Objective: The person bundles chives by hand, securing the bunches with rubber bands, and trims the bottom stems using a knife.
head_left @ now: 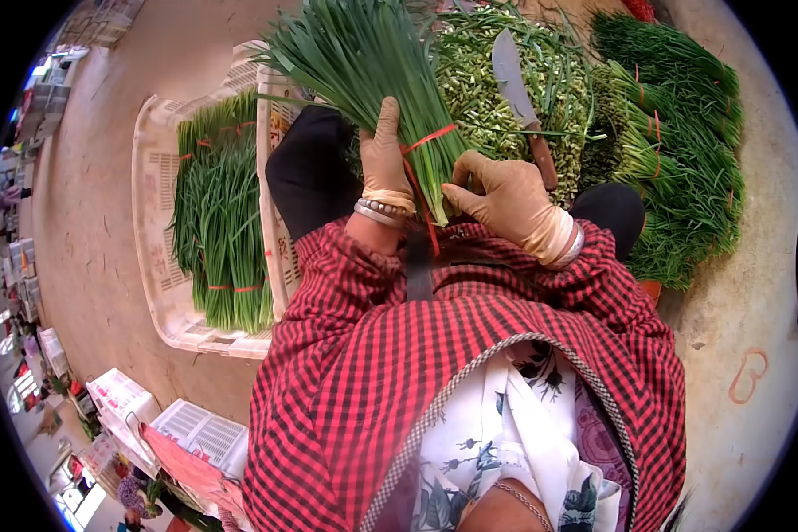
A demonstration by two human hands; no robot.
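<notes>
A large bunch of long green leafy stalks (363,75) hangs over my lap, with a red tie (430,138) around its lower part. My left hand (384,160), in a tan glove, is wrapped round the bunch from the left, thumb pointing up along the leaves. At the cut ends on the right, my gloved right hand (510,197) has its thumb and forefinger curled close together beside the stalks; whether anything lies between them is too small to tell. A red strand (433,238) dangles below the bunch.
A knife (513,84) with a wooden handle lies on a heap of cut stalk pieces (470,97). Tied green bunches (692,168) are piled at right. A white crate (155,293) at left holds more bunches. Further crates (206,433) stand lower left.
</notes>
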